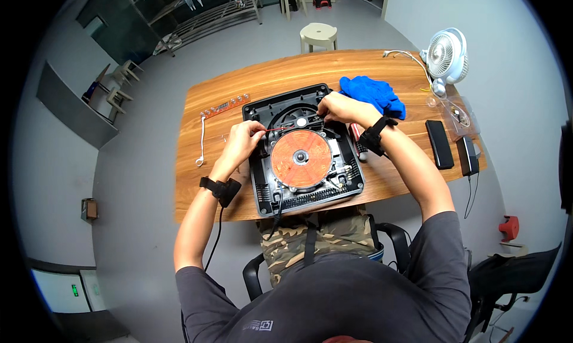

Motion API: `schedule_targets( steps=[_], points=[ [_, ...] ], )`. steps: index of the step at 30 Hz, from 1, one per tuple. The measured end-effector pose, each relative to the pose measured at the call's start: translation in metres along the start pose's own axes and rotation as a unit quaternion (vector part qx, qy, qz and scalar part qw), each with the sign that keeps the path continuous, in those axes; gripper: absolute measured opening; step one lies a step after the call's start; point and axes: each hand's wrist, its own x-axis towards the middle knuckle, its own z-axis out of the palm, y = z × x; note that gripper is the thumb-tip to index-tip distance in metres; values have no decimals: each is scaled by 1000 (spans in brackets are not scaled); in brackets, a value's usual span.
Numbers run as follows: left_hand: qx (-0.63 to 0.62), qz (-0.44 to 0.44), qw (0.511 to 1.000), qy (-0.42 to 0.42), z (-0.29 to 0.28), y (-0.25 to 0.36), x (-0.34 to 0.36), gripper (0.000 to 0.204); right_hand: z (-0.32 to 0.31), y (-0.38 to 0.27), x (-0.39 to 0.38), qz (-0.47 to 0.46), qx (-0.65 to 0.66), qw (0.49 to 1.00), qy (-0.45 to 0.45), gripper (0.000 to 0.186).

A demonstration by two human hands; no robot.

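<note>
Black casing (258, 185), orange coil (288, 161); left hand (242, 142) pinches red wire (277, 128); right hand (342, 108): grip unclear.

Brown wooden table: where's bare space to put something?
Beyond the black plastic housing, between the orange circuit strip and blue cloth bundle; another, smaller, between that cloth and the black rectangular case. Crowded: far-right corner, around the white fan.

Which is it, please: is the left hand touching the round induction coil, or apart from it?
Apart: the head view shows black housing between the left hand and the round induction coil.
</note>
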Motion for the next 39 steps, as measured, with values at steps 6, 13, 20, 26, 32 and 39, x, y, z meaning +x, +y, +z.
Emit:
schedule_targets(
  steps=[6, 13, 20, 26, 32, 39],
  points=[
    [38, -40, 998, -11, 1, -5, -15, 14, -4, -9, 3, 11, -27, 1000, -7, 30],
    [157, -8, 987, -31, 10, -1, -13, 14, 2, -3, 3, 9, -21, 1000, 7, 28],
    [117, -20, 991, -68, 9, 2, -17, 16, 6, 1, 6, 13, -31, 999, 6, 29],
    [119, -36, 988, -93, 1, 9, -15, 19, 3, -2, 4, 6, -28, 1000, 2, 29],
    [88, -87, 977, -171, -5, 6, 5, 24, 2, -2, 4, 20, -30, 999, -2, 30],
    [126, -103, 973, -161, -1, 10, 6, 18, 1, -5, 3, 21, -20, 1000, 4, 29]
  ],
)
